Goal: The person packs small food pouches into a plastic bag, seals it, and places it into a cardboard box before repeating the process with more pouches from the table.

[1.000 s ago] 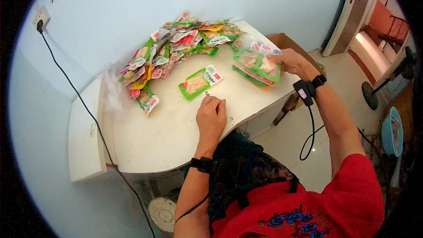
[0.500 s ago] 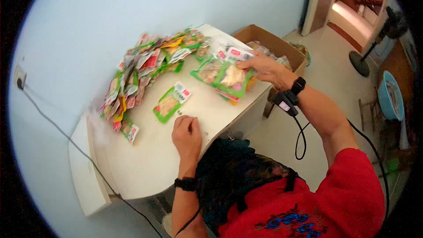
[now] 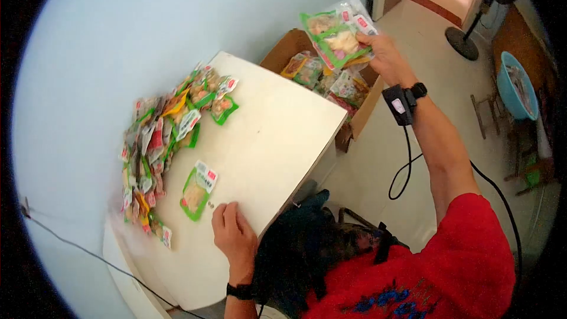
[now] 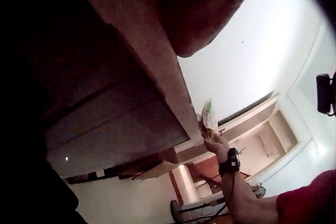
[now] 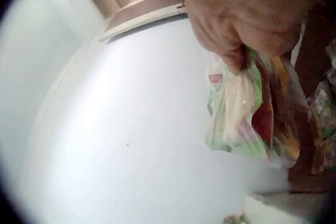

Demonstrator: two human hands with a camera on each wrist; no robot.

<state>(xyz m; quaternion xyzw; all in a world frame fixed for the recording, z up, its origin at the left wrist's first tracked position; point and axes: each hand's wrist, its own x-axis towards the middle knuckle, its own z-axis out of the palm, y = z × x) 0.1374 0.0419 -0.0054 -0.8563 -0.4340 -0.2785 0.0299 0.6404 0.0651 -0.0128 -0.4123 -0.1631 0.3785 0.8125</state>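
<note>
The right hand pinches flat, green-edged plastic packs, upper right, best squeezed firmly together; the left hand lies loosely bent.

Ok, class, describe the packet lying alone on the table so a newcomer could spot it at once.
Find the white table beside the pale blue wall. Just past the person's left hand lies a flat packet with a green border and a white end bearing a red mark. Unlike the heaped packets near the wall, it touches no other.
</note>
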